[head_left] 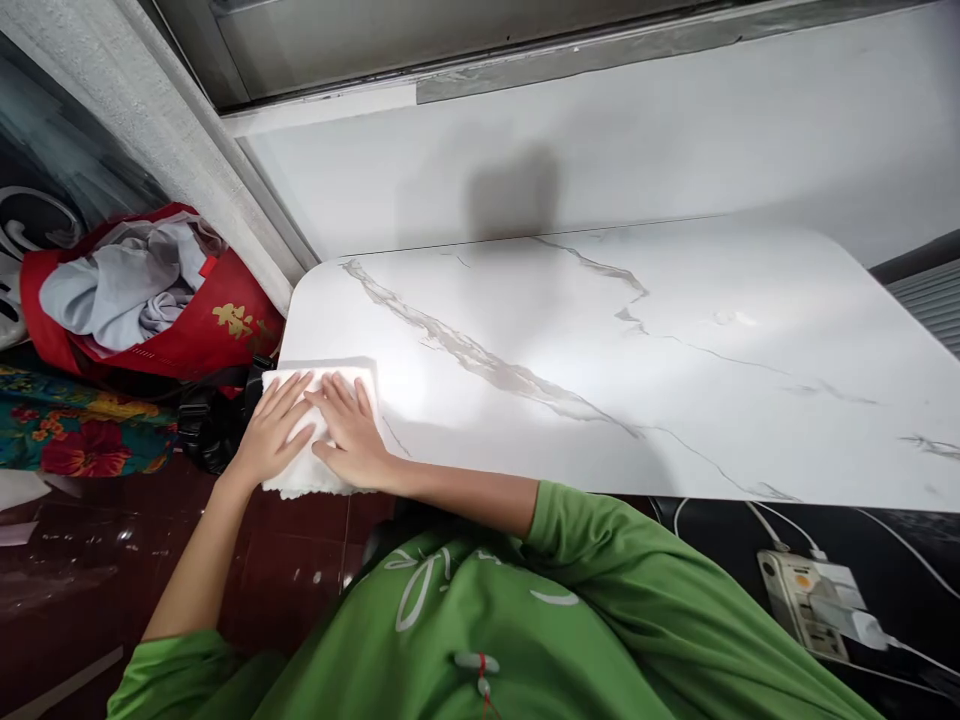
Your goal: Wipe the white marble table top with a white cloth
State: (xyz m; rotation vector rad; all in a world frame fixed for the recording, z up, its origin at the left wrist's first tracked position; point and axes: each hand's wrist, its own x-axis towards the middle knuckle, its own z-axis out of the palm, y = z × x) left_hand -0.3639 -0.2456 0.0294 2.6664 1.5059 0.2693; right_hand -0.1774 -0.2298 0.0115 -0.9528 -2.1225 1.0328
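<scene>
A folded white cloth (324,478) lies flat at the left end of a white marble-patterned table (480,320), its fringed near edge hanging over the front. My left hand (276,430) rests palm down on the cloth's left part with fingers stretched out. Beside it, my right hand (351,430) presses flat on the cloth's right part, fingers spread. The fingertips of both hands point away from me and come close together near the middle of the cloth.
Left of the table stands a red bag (240,300) stuffed with pale fabric (127,285). Below it are a flowered cloth (90,425) and black straps (201,430). A white wall panel (360,180) borders the back. A power strip (799,600) with cables sits at lower right.
</scene>
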